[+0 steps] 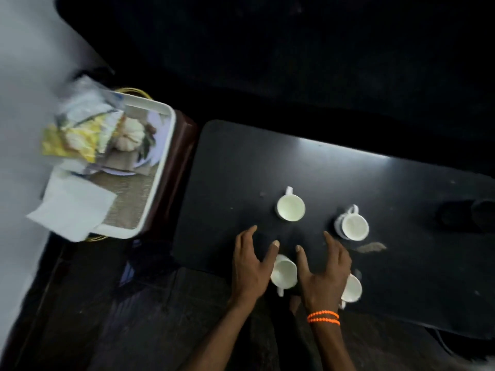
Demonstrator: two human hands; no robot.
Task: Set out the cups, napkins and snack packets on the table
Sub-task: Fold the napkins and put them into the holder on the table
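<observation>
Several white cups stand on the black table (267, 162): one far cup (291, 208), one at the right (353, 226), one near cup (284, 273) between my hands, and one (353, 289) partly hidden under my right hand. My left hand (250, 259) hovers open just left of the near cup, fingers spread. My right hand (325, 271), with orange bead bands at the wrist, hovers open just right of it. A white tray (163, 162) at the left holds white napkins (72, 207) and yellow snack packets (80, 137).
The tray rests on a dark red stool (184, 145) left of the table. A brown smear (371, 247) marks the table near the right cup. Two dark round objects (468, 214) sit at the table's right end. A pale wall fills the left side.
</observation>
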